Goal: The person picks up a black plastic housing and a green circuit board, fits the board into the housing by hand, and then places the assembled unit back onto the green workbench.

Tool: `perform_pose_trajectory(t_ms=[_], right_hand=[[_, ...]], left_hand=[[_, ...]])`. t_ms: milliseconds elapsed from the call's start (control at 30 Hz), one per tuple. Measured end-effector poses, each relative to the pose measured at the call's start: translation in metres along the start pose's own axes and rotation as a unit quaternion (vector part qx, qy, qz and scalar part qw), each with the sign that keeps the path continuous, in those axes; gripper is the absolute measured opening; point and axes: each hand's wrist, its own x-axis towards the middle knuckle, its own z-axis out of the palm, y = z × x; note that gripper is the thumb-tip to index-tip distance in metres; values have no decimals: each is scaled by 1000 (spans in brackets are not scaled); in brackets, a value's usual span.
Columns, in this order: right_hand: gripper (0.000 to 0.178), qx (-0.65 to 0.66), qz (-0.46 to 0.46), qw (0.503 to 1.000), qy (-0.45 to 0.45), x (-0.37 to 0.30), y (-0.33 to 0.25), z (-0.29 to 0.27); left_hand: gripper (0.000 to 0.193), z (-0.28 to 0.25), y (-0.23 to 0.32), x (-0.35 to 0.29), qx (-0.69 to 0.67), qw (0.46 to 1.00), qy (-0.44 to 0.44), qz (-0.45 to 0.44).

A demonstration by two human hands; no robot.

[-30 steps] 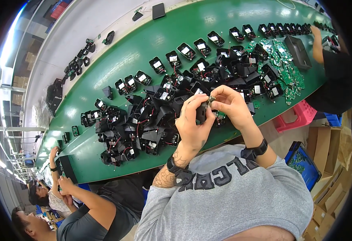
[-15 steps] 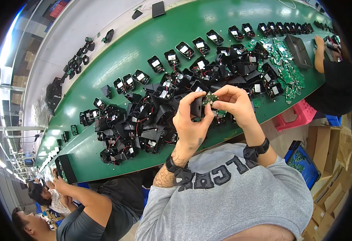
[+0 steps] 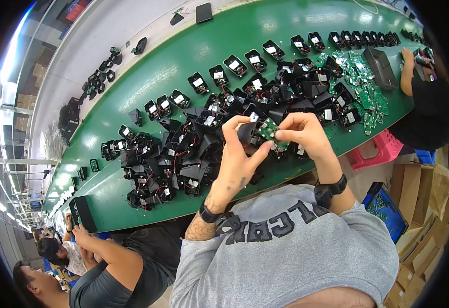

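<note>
A small green circuit board [image 3: 268, 129] is pinched between the thumb and forefinger of my right hand [image 3: 307, 136], tilted above the pile. My left hand [image 3: 236, 160] is open beside it, thumb and forefinger spread wide. The left thumb tip lies close to the board's lower edge; whether they touch I cannot tell. Beneath and beyond both hands lies a heap of black plastic housings [image 3: 198, 146] with red wires and white-labelled parts inside. Loose green circuit boards [image 3: 370, 97] are piled to the right of the heap.
Black housings [image 3: 235, 64] stand in a curved row along the far side of the green table [image 3: 147, 223]. A dark tray [image 3: 380, 66] sits at the right, near another person's arm [image 3: 407, 77]. People sit at the left. A pink stool [image 3: 375, 151] and cardboard boxes [image 3: 414, 195] are at the right.
My left thumb and forefinger have spread apart, and the left hand has shifted slightly left and down. The circuit board, still in my right hand, now shows more of its face.
</note>
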Motion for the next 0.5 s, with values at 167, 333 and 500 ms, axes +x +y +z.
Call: perform_pose_trajectory(t_ms=[167, 333, 500], right_hand=[[11, 132, 65, 988, -36, -3, 2, -1], [11, 6, 8, 1000, -14, -6, -2, 12], [11, -84, 0, 995, 53, -15, -17, 26]], left_hand=[[47, -15, 19, 10, 104, 981, -123, -107], [49, 3, -3, 4, 3, 1000, -19, -5], [52, 6, -8, 1, -147, 984, -51, -87]])
